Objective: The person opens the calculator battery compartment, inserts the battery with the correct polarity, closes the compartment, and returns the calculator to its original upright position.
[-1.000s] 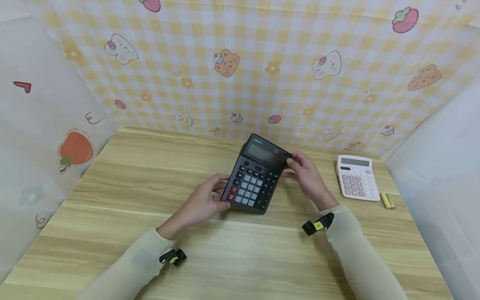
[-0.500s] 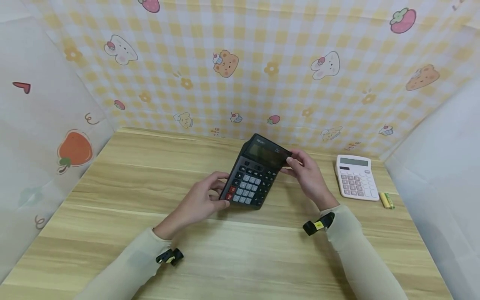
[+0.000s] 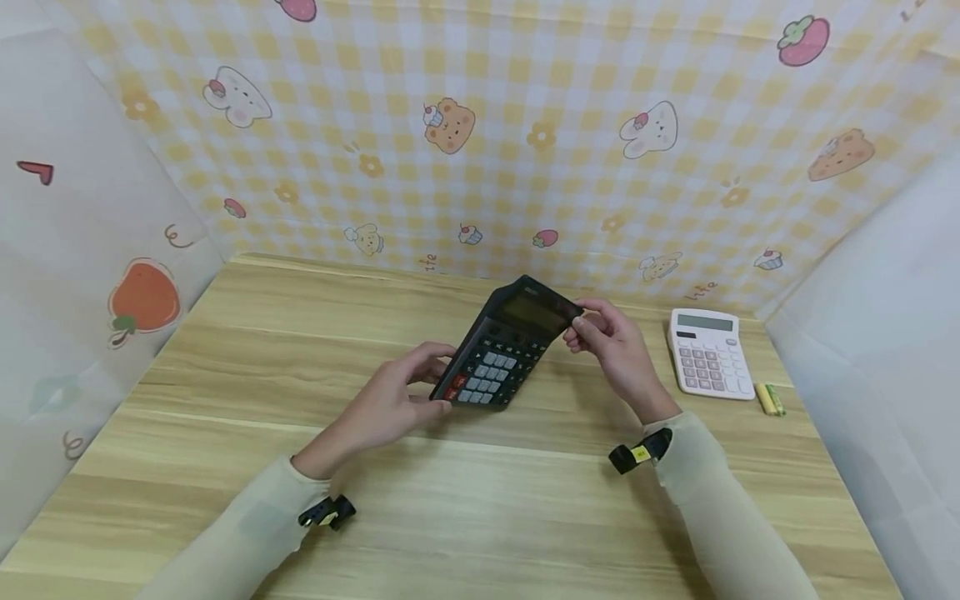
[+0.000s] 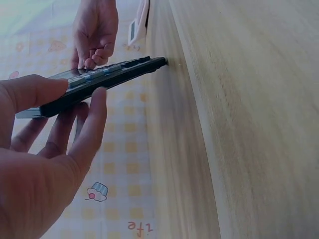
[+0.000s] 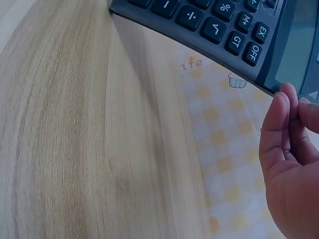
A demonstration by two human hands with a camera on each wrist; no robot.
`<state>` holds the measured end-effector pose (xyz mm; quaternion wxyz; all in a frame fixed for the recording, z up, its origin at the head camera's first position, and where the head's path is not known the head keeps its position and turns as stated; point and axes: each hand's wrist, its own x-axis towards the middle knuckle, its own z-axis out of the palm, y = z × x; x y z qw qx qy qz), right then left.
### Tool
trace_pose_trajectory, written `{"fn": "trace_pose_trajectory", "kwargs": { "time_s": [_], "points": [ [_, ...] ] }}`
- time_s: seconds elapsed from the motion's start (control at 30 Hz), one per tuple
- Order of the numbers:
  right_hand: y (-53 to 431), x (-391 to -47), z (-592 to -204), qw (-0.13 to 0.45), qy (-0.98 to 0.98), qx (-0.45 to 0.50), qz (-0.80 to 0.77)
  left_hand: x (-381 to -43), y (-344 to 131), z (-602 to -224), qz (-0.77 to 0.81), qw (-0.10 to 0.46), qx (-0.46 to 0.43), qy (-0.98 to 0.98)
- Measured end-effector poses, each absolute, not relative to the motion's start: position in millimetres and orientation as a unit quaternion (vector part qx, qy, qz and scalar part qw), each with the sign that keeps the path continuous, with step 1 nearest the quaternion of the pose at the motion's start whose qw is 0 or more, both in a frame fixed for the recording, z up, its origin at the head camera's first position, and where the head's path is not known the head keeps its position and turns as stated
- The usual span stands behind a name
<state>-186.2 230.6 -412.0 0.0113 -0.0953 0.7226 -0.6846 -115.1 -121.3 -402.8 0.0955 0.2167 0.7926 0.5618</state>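
A dark desktop calculator point(image 3: 495, 350) with grey, black and red keys is held tilted over the wooden table, its screen end raised. Its lower corner looks close to the tabletop; contact is hard to tell. My left hand point(image 3: 390, 400) grips its lower left edge, thumb on the front and fingers behind, as the left wrist view of the calculator point(image 4: 99, 79) shows. My right hand point(image 3: 618, 354) pinches the upper right corner beside the screen between thumb and fingertips. In the right wrist view those fingers point(image 5: 274, 129) are at the corner by the OFF key. The calculator's back is hidden.
A pink-white calculator point(image 3: 708, 354) lies face up at the right of the table point(image 3: 480, 517). Two small yellow-green batteries point(image 3: 770, 400) lie beside its lower right corner. A checked cloth wall point(image 3: 555, 175) stands close behind, with white cloth at both sides.
The dark calculator has tilted more steeply, its lower edge shifting up and left and its face turning to the right. My right hand's lower fingers have curled inward. Both hands keep their hold.
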Motion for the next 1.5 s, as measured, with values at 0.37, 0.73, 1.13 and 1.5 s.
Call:
{"fn": "trace_pose_trajectory", "kwargs": {
  "time_s": [0.37, 0.73, 1.13, 1.5],
  "points": [
    [235.7, -179.9, -413.0, 0.037, 0.666, -0.122, -0.735, -111.9, -120.2, -398.6, 0.566, 0.094, 0.239, 0.783],
    [236.9, -169.7, -405.6, 0.066, 0.659, -0.109, -0.741, -109.3, -117.5, -398.0, 0.526, 0.051, 0.288, 0.799],
    [236.5, -159.2, -398.8, 0.105, 0.689, -0.052, -0.715, -96.9, -115.6, -393.7, 0.447, -0.019, 0.339, 0.828],
    [241.4, -153.3, -397.9, 0.164, 0.719, -0.028, -0.675, -91.8, -115.5, -400.0, 0.357, -0.064, 0.359, 0.86]
  ]
}}
